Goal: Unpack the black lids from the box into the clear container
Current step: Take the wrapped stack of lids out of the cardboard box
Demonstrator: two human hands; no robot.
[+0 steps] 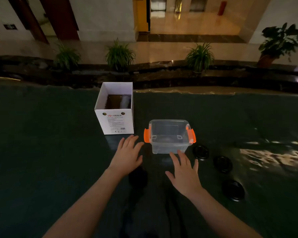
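A white cardboard box [114, 123] stands open on the dark table, its inside shadowed. To its right sits the clear container [169, 145] with orange latches [147, 135], a dark shape faintly showing at its bottom. Three black lids lie on the table right of the container: one [201, 152] close to it, a second [223, 164] further right, a third [233, 190] nearer me. A dark round shape [138, 177], possibly another lid, lies under my left wrist. My left hand [127, 156] hovers flat between box and container. My right hand [184, 174] is spread just before the container, holding nothing.
The table [41, 152] is covered in dark green cloth, glossy with reflections at the right. Beyond its far edge runs a dark ledge with several potted plants [120, 54] and a lit hallway behind.
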